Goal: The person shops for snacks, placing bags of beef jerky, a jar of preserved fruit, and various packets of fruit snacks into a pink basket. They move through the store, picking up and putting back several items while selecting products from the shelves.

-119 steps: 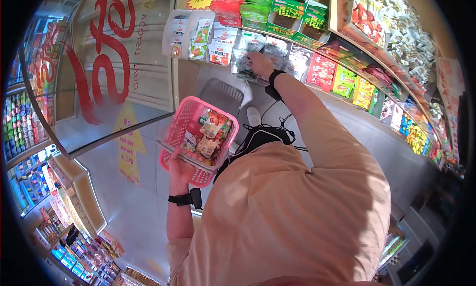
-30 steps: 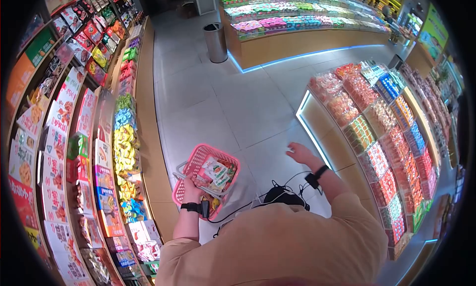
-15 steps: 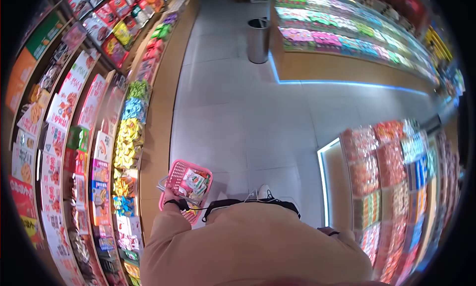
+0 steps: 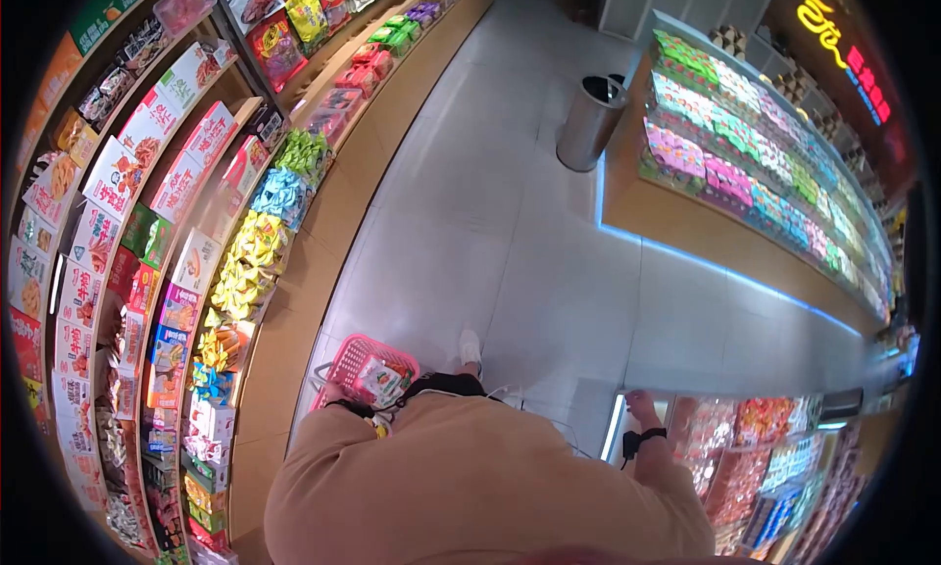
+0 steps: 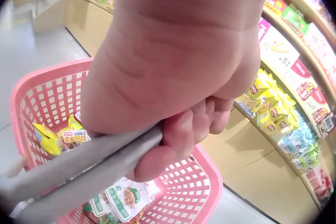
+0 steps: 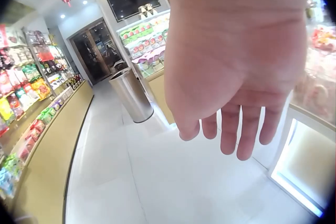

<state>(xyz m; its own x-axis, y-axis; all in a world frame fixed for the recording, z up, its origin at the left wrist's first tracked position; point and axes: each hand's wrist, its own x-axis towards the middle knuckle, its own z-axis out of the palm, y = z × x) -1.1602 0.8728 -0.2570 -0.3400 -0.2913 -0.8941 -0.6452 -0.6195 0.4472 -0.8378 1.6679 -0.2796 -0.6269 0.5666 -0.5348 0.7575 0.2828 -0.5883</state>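
Note:
In the left wrist view, my left hand (image 5: 173, 77) curls its fingers round the grey handles (image 5: 105, 163) of a pink plastic basket (image 5: 50, 77). The basket hangs low at my left side, next to the shelf base in the head view. Inside it lie a white packet with a food picture (image 5: 128, 200) and yellow packets (image 5: 50, 142), among others partly hidden by the handles. My right hand (image 6: 236, 71) hangs down with loose, extended fingers and nothing in it. In the head view it is near the lit edge of a sweets stand (image 4: 740, 467).
Stepped shelves (image 4: 284, 320) of boxed and bagged snacks curve along my left. Ahead stand a steel bin (image 4: 591, 129) and a counter (image 4: 627, 197) of colourful packets with a blue-lit base. Grey tiled floor (image 4: 470, 232) runs between them.
Four seconds ago my right hand was among packets on a shelf; it has since withdrawn to my side. The view has turned, and the bin and counter have shifted right. My left hand keeps the basket.

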